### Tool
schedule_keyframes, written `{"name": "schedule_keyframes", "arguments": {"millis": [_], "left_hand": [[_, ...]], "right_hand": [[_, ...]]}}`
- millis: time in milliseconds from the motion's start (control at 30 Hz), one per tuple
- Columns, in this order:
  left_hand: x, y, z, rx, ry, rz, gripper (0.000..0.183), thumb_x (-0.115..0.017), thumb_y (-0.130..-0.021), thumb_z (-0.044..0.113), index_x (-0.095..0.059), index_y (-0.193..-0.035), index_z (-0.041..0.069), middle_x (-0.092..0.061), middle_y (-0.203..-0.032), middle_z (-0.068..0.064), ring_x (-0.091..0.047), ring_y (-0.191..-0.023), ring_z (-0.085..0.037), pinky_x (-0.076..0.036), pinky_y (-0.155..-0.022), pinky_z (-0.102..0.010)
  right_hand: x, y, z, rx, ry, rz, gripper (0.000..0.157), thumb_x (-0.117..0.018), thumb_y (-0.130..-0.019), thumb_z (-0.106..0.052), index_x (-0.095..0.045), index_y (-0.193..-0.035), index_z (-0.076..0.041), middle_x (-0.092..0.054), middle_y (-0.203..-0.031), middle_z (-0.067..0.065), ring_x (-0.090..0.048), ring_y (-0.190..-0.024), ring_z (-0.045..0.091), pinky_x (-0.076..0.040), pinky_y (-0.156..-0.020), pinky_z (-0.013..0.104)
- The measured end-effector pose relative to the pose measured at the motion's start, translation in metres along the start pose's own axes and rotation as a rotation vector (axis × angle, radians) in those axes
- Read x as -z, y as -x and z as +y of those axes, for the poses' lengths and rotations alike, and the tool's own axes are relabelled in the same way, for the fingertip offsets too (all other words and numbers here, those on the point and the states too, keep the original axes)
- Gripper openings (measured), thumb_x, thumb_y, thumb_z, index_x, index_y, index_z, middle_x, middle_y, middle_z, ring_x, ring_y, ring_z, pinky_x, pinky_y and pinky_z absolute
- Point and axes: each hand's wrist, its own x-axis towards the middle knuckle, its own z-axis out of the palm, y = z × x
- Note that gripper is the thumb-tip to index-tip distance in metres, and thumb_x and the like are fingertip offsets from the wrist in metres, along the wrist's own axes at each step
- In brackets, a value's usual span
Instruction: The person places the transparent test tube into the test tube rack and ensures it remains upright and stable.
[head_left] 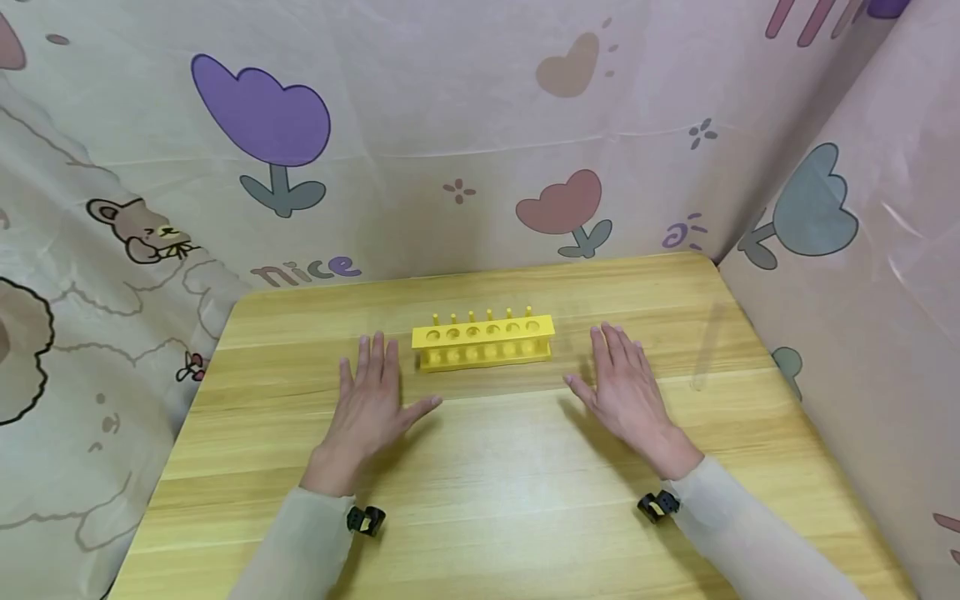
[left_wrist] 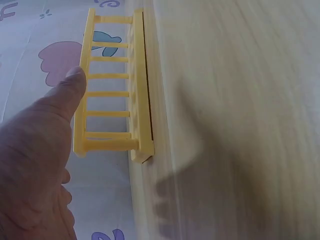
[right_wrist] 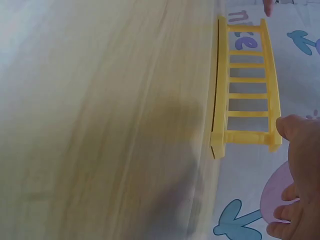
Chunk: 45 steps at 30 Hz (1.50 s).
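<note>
A yellow test tube rack (head_left: 483, 342) stands on the wooden table, with a row of round holes and several short pegs along its back. To its left is my left hand (head_left: 367, 412), fingers straight and spread, thumb pointing toward the rack. On the other side my right hand (head_left: 626, 396) is held the same way, with nothing in it. Both hands are apart from the rack in the head view. In the left wrist view the thumb (left_wrist: 65, 97) overlaps the rack's top edge. A clear test tube (head_left: 707, 346) lies to the right of my right hand.
The wooden table (head_left: 495, 492) ends at a printed curtain (head_left: 420, 125) at the back, and more curtain hangs at both sides. Each sleeve carries a small black wrist camera, one on the left (head_left: 366, 521) and one on the right (head_left: 658, 505).
</note>
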Motion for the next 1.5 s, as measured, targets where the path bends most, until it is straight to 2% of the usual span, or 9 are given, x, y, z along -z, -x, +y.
{"name": "schedule_keyframes", "arguments": {"millis": [167, 267, 500, 733, 1100, 1500], "left_hand": [[0.001, -0.010, 0.002, -0.013, 0.022, 0.000, 0.121, -0.060, -0.093, 0.076, 0.002, -0.169, 0.004, 0.014, -0.174, -0.019, 0.013, -0.162, -0.040, 0.008, -0.127, -0.069], [0.001, -0.016, 0.003, -0.018, 0.020, -0.010, 0.121, -0.058, -0.093, 0.077, 0.003, -0.169, 0.006, 0.014, -0.175, -0.018, 0.014, -0.163, -0.039, 0.009, -0.127, -0.069], [0.003, -0.029, 0.008, -0.040, 0.001, -0.015, 0.120, -0.055, -0.093, 0.080, -0.004, -0.169, 0.002, 0.008, -0.176, -0.021, 0.009, -0.163, -0.042, 0.003, -0.128, -0.071], [0.002, -0.040, 0.010, -0.037, -0.008, -0.033, 0.119, -0.055, -0.094, 0.079, -0.003, -0.169, 0.002, 0.009, -0.176, -0.019, 0.012, -0.163, -0.038, 0.006, -0.128, -0.069], [0.000, -0.048, 0.009, -0.028, -0.029, -0.070, 0.120, -0.054, -0.094, 0.079, 0.000, -0.169, 0.002, 0.007, -0.177, -0.019, 0.008, -0.164, -0.039, 0.002, -0.130, -0.066], [0.003, -0.052, 0.011, -0.034, -0.026, -0.105, 0.120, -0.051, -0.095, 0.080, 0.006, -0.168, 0.004, 0.011, -0.176, -0.017, 0.014, -0.163, -0.034, 0.008, -0.131, -0.060]], "right_hand": [[0.000, -0.004, 0.003, 0.023, -0.001, 0.049, 0.087, -0.067, -0.101, -0.048, -0.036, -0.157, 0.012, -0.041, -0.159, 0.035, -0.039, -0.148, 0.051, -0.029, -0.125, 0.066], [-0.001, -0.006, 0.004, 0.026, -0.002, 0.063, 0.085, -0.068, -0.101, -0.046, -0.038, -0.155, 0.013, -0.044, -0.156, 0.035, -0.042, -0.145, 0.051, -0.031, -0.124, 0.065], [-0.003, -0.008, 0.008, 0.022, 0.000, 0.073, 0.082, -0.068, -0.101, -0.043, -0.040, -0.153, 0.014, -0.048, -0.152, 0.035, -0.046, -0.142, 0.051, -0.034, -0.121, 0.068], [-0.005, -0.010, 0.013, 0.028, 0.021, 0.092, 0.081, -0.069, -0.100, -0.043, -0.042, -0.151, 0.015, -0.050, -0.150, 0.036, -0.048, -0.140, 0.051, -0.036, -0.119, 0.069], [-0.003, -0.016, 0.031, -0.012, 0.041, 0.093, 0.075, -0.070, -0.102, -0.036, -0.045, -0.147, 0.019, -0.053, -0.145, 0.039, -0.050, -0.135, 0.054, -0.039, -0.119, 0.064], [0.004, -0.020, 0.050, -0.103, 0.049, 0.066, 0.071, -0.064, -0.104, -0.034, -0.044, -0.146, 0.019, -0.051, -0.144, 0.041, -0.048, -0.135, 0.057, -0.038, -0.118, 0.066]]}}
